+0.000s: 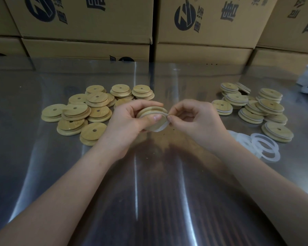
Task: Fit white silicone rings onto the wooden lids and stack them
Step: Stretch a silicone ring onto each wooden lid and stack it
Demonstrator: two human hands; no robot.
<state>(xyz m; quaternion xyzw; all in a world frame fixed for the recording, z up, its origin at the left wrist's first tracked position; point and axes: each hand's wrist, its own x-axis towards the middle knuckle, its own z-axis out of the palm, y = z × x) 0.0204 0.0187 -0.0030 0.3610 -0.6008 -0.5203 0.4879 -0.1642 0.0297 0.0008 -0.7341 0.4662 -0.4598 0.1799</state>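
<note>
Stretching a ring onto a held lid

Left hand (130, 119) grips the wooden lid (152, 112); right hand (190, 118) pinches the silicone ring (163, 126) at the lid's right edge (beside its fingertips).

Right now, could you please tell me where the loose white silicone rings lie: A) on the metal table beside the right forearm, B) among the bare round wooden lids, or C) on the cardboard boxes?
A: the loose white silicone rings lie overlapping on the metal table beside the right forearm.
</note>
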